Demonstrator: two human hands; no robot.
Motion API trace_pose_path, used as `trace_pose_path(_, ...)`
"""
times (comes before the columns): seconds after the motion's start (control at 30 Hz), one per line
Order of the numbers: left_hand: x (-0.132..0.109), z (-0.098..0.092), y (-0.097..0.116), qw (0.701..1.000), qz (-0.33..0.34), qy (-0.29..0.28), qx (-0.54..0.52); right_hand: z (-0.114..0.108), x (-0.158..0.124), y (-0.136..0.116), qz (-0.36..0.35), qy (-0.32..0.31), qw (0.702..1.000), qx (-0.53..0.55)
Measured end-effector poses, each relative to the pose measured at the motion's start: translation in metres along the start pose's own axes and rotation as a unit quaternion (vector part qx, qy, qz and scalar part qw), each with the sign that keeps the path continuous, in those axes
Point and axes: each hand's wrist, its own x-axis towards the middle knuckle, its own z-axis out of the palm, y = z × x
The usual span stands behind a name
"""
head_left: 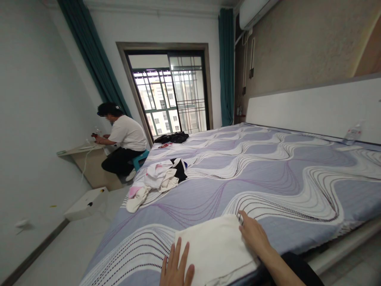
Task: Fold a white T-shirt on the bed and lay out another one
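Observation:
A folded cream-white cloth [216,246], perhaps a garment, lies flat near the bed's front edge, close to me. On its left edge rests my left hand [176,265], palm down with the fingers spread. My right hand [253,232] is at the cloth's far right corner, its index finger stretched forward and its thumb side by the edge. The other right fingers are partly hidden, and I cannot make out whether they pinch the fabric. Farther off on the bed sits a crumpled pile of white, pink and cream clothes [159,176] with a black piece beside it.
The bed [208,198] has a purple-grey wavy-patterned sheet. Black items [175,137] lie at its far end, and a clear bottle [353,133] stands by the headboard. To the left a person [127,133] sits on a blue stool at a small desk [86,151]; a white box [89,202] is on the floor.

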Motion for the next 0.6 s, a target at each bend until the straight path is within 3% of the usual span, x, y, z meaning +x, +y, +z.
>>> trace_pose_path(0.17, -0.001, 0.004, -0.002, 1.0, 0.001, -0.006, -0.003, -0.011, -0.003, -0.008, 0.016, 0.033, 0.998, -0.054)
trace_pose_path(0.3, -0.001, 0.005, 0.002, 1.0, -0.007, -0.001, 0.015, -0.01, -0.02, -0.052, -0.178, 0.046, 0.983, 0.027)
trace_pose_path(0.43, -0.001, -0.001, 0.005, 0.999, -0.005, -0.028, 0.023, 0.012, -0.051, -0.104, -0.378, -0.102, 0.916, 0.084)
trace_pose_path(0.5, -0.003, -0.004, 0.004, 0.999, -0.004, -0.045, 0.016, 0.02, -0.059, -0.116, -0.402, -0.159, 0.897, 0.089)
trace_pose_path(0.6, -0.007, -0.006, 0.005, 0.999, -0.022, -0.033, 0.021, 0.021, -0.055, -0.115, -0.365, -0.163, 0.913, 0.084)
